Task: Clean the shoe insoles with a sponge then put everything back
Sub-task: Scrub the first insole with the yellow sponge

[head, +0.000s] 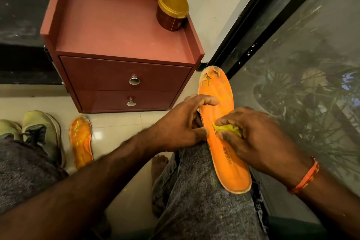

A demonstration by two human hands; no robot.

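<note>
An orange insole (228,154) printed "WEAR" lies along my right knee, its torn toe end pointing away from me. My left hand (183,124) grips its left edge, index finger across the top and thumb against the side. My right hand (257,140) pinches a yellow sponge (227,128) and presses it on the middle of the insole. A second orange insole (81,140) lies flat on the floor tiles to the left. Beside it stand two olive-green shoes (41,134), partly hidden by my left knee.
A reddish-brown two-drawer cabinet (120,45) stands straight ahead against the wall, with a gold-lidded jar (172,8) on its back right corner. A dark-framed glass door (292,54) runs along my right side. My bare foot (158,163) rests on the tiles between my knees.
</note>
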